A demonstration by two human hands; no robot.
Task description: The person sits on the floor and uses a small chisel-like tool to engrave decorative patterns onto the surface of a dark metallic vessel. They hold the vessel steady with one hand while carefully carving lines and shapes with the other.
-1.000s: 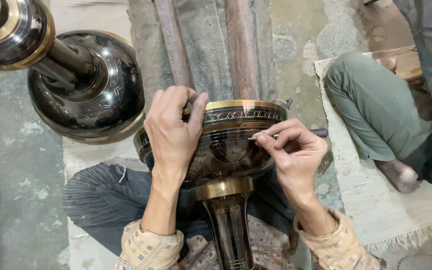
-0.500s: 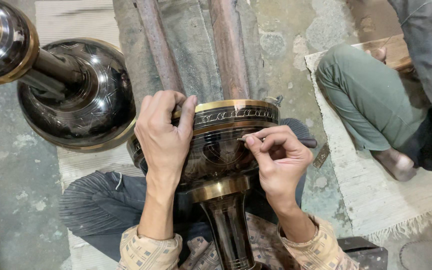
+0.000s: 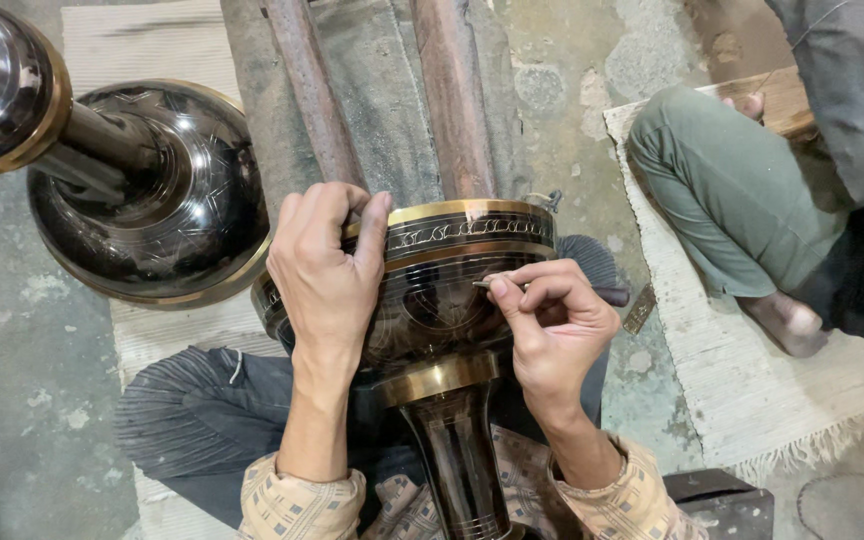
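Observation:
A dark metal vase (image 3: 447,300) with brass bands lies across my lap, its engraved rim pointing away from me. My left hand (image 3: 327,270) grips the vase's rim on the left side, fingers curled over the brass edge. My right hand (image 3: 552,320) pinches a thin metal engraving tool (image 3: 482,285), its tip resting on the vase's dark engraved body just below the rim band.
A second large dark vase (image 3: 142,190) with brass trim lies at the upper left on the concrete floor. Two rusty bars (image 3: 452,100) run away from me. A seated person's leg in green trousers (image 3: 732,200) rests on a white mat (image 3: 752,390) at right.
The view has shifted slightly. My right hand has moved left and down along the vase body with the tool. My left hand keeps its grip on the rim.

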